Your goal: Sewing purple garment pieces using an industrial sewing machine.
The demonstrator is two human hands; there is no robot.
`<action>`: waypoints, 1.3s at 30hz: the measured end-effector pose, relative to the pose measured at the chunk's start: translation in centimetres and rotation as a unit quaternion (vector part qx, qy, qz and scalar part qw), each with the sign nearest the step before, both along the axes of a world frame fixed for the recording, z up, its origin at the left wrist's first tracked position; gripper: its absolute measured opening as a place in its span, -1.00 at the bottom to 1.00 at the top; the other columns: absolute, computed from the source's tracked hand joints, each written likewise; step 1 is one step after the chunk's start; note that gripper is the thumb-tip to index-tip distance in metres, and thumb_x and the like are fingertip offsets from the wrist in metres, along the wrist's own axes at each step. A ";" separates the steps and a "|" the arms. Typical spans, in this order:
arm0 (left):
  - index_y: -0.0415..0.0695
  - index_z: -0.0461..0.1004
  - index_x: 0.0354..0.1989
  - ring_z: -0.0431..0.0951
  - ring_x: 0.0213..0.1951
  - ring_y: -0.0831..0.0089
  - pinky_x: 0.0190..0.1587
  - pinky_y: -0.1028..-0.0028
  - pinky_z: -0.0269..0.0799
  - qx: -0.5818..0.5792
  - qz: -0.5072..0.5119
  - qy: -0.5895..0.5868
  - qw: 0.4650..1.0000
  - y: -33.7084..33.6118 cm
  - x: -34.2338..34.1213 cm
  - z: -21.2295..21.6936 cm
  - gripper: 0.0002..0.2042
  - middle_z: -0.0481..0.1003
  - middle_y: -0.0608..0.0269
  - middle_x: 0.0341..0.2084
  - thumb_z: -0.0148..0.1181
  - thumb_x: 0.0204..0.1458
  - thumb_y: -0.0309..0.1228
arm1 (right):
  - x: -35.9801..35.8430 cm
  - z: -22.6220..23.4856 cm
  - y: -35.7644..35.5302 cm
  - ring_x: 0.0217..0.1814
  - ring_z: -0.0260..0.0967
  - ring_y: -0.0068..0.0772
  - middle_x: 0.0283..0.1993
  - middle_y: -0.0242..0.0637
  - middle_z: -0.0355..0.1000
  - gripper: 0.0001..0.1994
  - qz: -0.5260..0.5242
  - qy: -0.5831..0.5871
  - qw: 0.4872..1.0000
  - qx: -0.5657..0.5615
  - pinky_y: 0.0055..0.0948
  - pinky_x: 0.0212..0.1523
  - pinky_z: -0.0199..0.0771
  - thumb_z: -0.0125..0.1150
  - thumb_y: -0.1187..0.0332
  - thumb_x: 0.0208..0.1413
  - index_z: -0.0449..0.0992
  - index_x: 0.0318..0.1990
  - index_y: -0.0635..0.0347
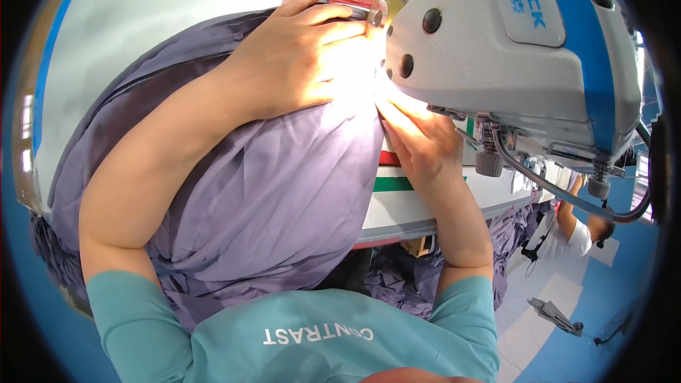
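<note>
A large piece of greyish-purple fabric (284,184) is spread over the white sewing table and drapes over its front edge toward my lap. My left hand (301,57) lies flat on the fabric, fingers stretched toward the needle area of a white and blue sewing machine (482,64). Close under the machine head, my right hand (425,142) has its fingers together at the fabric's right edge, pinching it. A bright lamp glare washes out the right fingertips, the needle and the presser foot.
The white table (163,14) has blue tape (50,71) along its left edge. Green tape (394,184) marks its front. More purple fabric (404,276) hangs below. A thread tension knob (488,163) juts from the machine. Another person (560,234) is at the right.
</note>
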State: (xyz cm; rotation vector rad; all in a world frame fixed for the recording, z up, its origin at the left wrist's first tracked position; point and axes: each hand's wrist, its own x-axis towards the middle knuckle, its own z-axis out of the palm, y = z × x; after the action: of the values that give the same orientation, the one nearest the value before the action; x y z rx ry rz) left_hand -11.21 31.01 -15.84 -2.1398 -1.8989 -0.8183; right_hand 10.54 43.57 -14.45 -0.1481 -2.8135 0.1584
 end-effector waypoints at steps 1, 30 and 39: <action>-0.18 0.44 0.04 0.30 0.20 0.27 0.36 0.17 0.04 -0.002 0.001 -0.015 1.000 0.0 0.0 0.0 -0.43 0.42 0.19 0.08 0.33 -0.26 -0.32 | -0.1 0.1 0.0 -0.13 0.46 -0.41 -0.03 -0.40 0.52 -0.71 0.009 0.014 1.000 0.000 -0.48 -0.11 0.43 0.31 0.45 -0.02 0.60 -0.08 0.04; -0.11 0.03 0.38 -0.15 0.43 0.09 0.40 0.09 -0.30 -0.234 0.268 -0.036 0.934 -19.3 3.9 1.4 -0.34 -0.03 0.06 0.39 0.08 0.11 -0.22 | 7.8 -3.7 -18.5 0.22 0.28 -0.13 0.13 0.03 0.36 -0.45 0.044 -0.220 0.618 -0.753 -0.26 0.27 0.20 0.24 0.16 0.12 0.33 0.11 0.43; -0.03 0.12 0.35 0.02 0.39 0.20 0.39 0.18 -0.14 -0.123 0.231 0.069 0.963 -19.1 -7.2 -0.7 -0.45 0.09 0.16 0.36 -0.02 0.20 -0.17 | 12.0 -0.7 -16.6 0.06 0.38 -0.38 0.02 -0.16 0.44 -0.50 0.091 -0.134 0.582 -0.797 -0.37 0.08 0.40 0.23 0.30 0.13 0.29 0.15 0.40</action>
State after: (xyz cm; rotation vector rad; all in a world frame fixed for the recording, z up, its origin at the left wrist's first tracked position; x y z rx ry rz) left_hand -18.38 11.94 -16.53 -1.6916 -2.3825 -0.3459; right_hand 22.55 27.01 -15.18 -0.2495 -1.8442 2.7404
